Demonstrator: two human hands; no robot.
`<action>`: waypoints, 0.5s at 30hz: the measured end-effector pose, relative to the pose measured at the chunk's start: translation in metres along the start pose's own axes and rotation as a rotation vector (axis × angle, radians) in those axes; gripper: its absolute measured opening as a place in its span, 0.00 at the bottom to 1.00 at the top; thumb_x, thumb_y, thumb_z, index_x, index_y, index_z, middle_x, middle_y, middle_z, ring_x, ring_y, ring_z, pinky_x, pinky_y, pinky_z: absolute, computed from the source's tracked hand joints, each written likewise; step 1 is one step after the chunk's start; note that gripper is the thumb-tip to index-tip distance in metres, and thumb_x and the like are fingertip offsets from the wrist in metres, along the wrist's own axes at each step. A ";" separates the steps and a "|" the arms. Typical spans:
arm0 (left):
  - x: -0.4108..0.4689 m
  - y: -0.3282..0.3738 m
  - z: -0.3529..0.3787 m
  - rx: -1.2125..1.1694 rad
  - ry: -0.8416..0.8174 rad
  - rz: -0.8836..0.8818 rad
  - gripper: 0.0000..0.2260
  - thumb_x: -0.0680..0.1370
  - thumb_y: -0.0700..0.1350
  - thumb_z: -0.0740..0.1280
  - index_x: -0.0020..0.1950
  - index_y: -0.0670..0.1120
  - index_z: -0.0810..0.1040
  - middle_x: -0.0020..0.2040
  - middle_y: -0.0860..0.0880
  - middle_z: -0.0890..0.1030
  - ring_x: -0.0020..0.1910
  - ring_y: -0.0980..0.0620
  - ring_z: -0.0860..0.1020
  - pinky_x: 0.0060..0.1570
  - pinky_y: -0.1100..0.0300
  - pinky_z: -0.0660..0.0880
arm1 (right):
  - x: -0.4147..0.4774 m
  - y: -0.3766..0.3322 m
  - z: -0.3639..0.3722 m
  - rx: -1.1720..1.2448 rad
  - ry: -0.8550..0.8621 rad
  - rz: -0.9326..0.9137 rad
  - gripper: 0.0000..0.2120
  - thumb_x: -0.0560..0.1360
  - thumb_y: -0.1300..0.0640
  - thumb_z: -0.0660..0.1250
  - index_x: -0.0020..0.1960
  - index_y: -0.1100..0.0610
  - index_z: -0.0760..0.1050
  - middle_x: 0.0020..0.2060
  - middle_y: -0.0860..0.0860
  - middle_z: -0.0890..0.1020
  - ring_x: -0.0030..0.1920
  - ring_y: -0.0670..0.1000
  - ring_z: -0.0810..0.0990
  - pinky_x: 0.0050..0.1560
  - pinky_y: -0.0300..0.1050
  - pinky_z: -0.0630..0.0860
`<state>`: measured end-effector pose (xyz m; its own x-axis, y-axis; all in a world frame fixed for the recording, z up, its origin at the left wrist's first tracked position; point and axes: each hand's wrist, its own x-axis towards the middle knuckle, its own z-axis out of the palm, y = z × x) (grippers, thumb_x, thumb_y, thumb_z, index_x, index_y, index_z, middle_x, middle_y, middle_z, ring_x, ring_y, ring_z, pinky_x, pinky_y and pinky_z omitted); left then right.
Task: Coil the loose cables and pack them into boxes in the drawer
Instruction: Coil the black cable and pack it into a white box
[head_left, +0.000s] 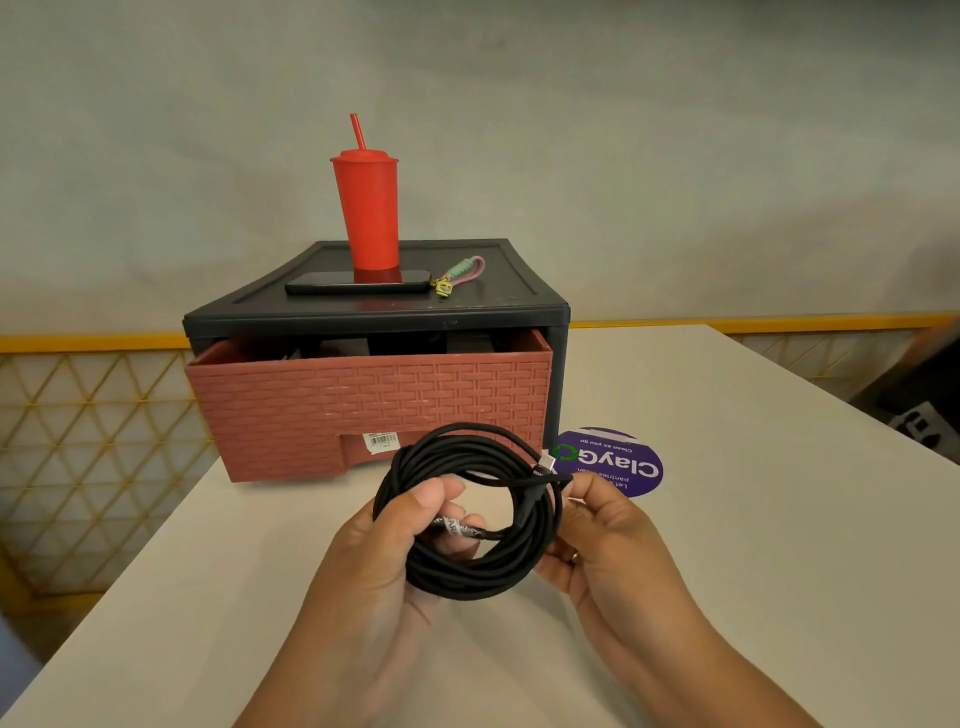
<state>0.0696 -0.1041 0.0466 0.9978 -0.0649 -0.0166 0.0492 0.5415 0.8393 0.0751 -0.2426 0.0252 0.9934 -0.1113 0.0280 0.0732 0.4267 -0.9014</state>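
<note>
Black cable (467, 571) is coiled and held above the bench (753, 519), the left hand (374, 561) gripping the loops at 9 o'clock and the right hand (613, 540) pinching the plug end at 3 o'clock, apparently to stop the coil springing. The drawer (311, 405) at 12 o'clock stands only slightly open. The bench edge lies near at 9 o'clock, with open surface at 3 o'clock.

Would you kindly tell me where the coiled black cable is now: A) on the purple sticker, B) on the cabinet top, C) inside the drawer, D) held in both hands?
D: the left hand and right hand both grip the coiled black cable in front of the partly open drawer.
</note>
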 end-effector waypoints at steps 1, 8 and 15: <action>0.000 0.000 -0.001 -0.001 -0.021 -0.010 0.05 0.58 0.35 0.72 0.28 0.44 0.83 0.25 0.48 0.77 0.26 0.54 0.78 0.29 0.64 0.78 | -0.001 -0.001 0.001 -0.003 -0.008 0.010 0.09 0.76 0.69 0.59 0.39 0.60 0.72 0.27 0.52 0.78 0.26 0.46 0.75 0.31 0.38 0.77; 0.000 0.000 0.000 0.125 0.051 0.055 0.07 0.59 0.45 0.68 0.33 0.49 0.85 0.31 0.50 0.80 0.28 0.57 0.74 0.36 0.62 0.75 | 0.002 0.004 -0.005 0.035 0.116 -0.087 0.10 0.77 0.67 0.59 0.38 0.59 0.72 0.27 0.51 0.79 0.27 0.45 0.77 0.32 0.37 0.78; -0.001 -0.003 -0.001 0.089 -0.021 0.040 0.07 0.62 0.42 0.67 0.34 0.46 0.85 0.33 0.47 0.82 0.29 0.55 0.78 0.31 0.64 0.77 | 0.005 0.004 -0.006 0.147 0.098 -0.009 0.09 0.78 0.65 0.58 0.39 0.59 0.71 0.27 0.50 0.79 0.27 0.44 0.77 0.30 0.37 0.77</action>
<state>0.0690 -0.1044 0.0436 0.9976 -0.0623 0.0285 0.0039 0.4672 0.8841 0.0801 -0.2465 0.0189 0.9798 -0.1997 -0.0128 0.1014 0.5509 -0.8284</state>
